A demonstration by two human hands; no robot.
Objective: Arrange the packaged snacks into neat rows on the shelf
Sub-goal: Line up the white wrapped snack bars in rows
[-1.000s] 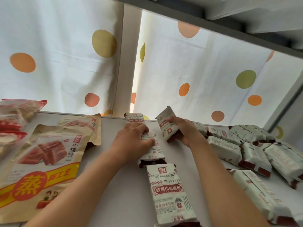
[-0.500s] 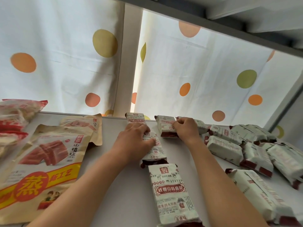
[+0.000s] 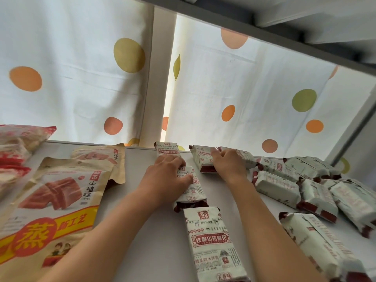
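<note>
Three white-and-maroon snack packs form a column down the middle of the grey shelf (image 3: pixel 130 200): a far pack (image 3: pixel 167 151), a middle pack (image 3: pixel 193 190) and a near pack (image 3: pixel 213 245). My left hand (image 3: pixel 165 178) presses flat on the middle pack, fingers curled over its left side. To the right, at the back edge, another pack (image 3: pixel 201 159) lies flat, and my right hand (image 3: pixel 227 161) grips its right side. A loose heap of the same packs (image 3: pixel 305 180) lies at the right.
Two tan flat pouches (image 3: pixel 61 192) with red and yellow print lie on the left part of the shelf, with red-and-white bags (image 3: pixel 16 143) at the far left. A white curtain with coloured dots (image 3: pixel 244 88) hangs behind. Another shelf board (image 3: pixel 284 27) runs overhead.
My right hand has brought its pack down from a tilted, raised position and laid it flat at the back of the shelf. My left hand stays on the middle pack.
</note>
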